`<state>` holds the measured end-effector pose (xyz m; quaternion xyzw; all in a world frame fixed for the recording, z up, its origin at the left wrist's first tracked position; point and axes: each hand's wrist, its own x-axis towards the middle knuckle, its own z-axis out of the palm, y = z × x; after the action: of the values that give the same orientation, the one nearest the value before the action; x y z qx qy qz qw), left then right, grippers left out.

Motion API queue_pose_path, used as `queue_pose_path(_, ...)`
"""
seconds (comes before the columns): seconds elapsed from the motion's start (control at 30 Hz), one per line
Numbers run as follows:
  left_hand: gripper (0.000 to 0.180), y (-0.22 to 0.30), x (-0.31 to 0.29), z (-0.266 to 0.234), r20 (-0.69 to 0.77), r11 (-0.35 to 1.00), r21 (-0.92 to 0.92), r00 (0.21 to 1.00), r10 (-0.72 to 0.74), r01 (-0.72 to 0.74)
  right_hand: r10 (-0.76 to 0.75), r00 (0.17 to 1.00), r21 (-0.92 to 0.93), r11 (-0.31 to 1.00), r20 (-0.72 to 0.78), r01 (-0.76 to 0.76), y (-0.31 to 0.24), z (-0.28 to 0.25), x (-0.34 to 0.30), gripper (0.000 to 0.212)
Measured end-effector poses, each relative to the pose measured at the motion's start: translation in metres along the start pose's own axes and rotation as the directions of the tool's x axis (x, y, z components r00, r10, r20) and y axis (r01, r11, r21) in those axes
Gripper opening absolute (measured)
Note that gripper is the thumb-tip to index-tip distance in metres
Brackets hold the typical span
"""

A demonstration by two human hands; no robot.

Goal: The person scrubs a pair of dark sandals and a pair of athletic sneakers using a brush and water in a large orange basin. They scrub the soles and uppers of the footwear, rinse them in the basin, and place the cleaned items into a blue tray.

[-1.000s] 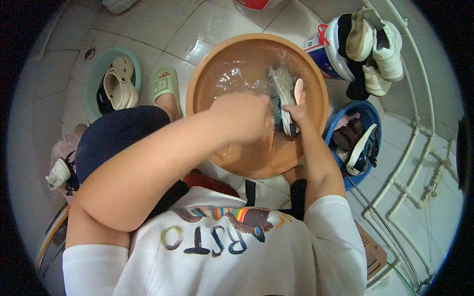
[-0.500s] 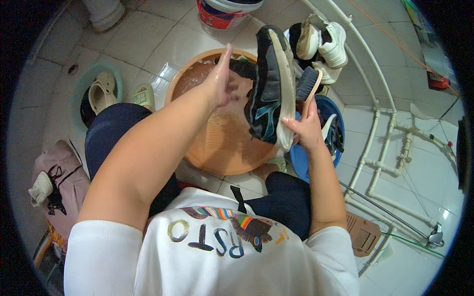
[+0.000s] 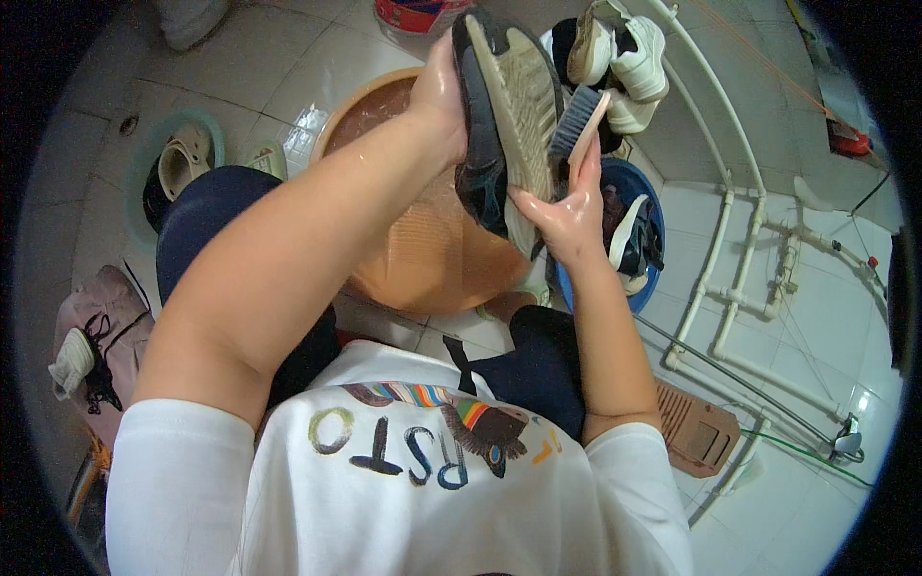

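Note:
A black and grey sneaker (image 3: 519, 125) is held up above an orange basin (image 3: 423, 298), its pale sole turned toward me. My left hand (image 3: 442, 106) grips the shoe's left side, with the fingers hidden behind it. In my right hand (image 3: 571, 216) is a scrubbing brush (image 3: 591, 130) with a wooden back and dark bristles. The right thumb also presses on the sole near the shoe's lower end. Both hands look wet. Brownish water and a ribbed patch show inside the basin.
White shoes (image 3: 639, 67) are heaped at the upper right, above a blue basin (image 3: 658, 221) with more shoes. Pipes (image 3: 720, 250) run along the right wall, near a brown washboard (image 3: 696, 432). A pale green basin (image 3: 219, 144) with clogs sits left; a red bucket (image 3: 418, 14) stands behind.
My left hand, earlier open and apart from the sneaker, has closed on its side. The shoe has turned so that more of its sole faces me. The right hand keeps the brush.

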<state>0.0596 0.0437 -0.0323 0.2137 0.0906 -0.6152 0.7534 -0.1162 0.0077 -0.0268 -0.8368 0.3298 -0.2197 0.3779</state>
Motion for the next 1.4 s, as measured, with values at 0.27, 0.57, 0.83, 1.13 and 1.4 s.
queue_pose_path(0.27,0.047,-0.004,0.012,0.000,0.176,0.996,0.081,0.984,-0.039,0.025,0.012,0.998,-0.283,0.959,-0.057,-0.027,0.014,-0.006,0.010,0.113)
queue_pose_path(0.57,0.037,0.015,0.017,-0.012,-0.469,0.743,0.640,0.865,0.177,0.195,0.523,0.850,-0.306,0.801,-0.058,-0.514,0.153,0.020,0.011,0.111)
queue_pose_path(0.83,0.030,0.022,0.009,-0.017,-0.408,0.773,0.593,0.912,0.048,0.225,0.771,0.635,-0.604,0.483,-0.050,-0.633,0.220,0.099,-0.018,0.106)
queue_pose_path(1.13,0.028,0.033,-0.002,-0.015,-0.472,0.758,0.596,0.879,0.065,0.264,0.745,0.665,-0.827,0.346,-0.045,-0.443,0.314,0.164,-0.002,0.103)
queue_pose_path(1.4,0.041,0.023,0.004,-0.024,-0.471,0.685,0.661,0.880,0.059,0.308,0.445,0.887,-0.074,0.895,0.121,-0.439,0.331,0.110,-0.001,0.101)
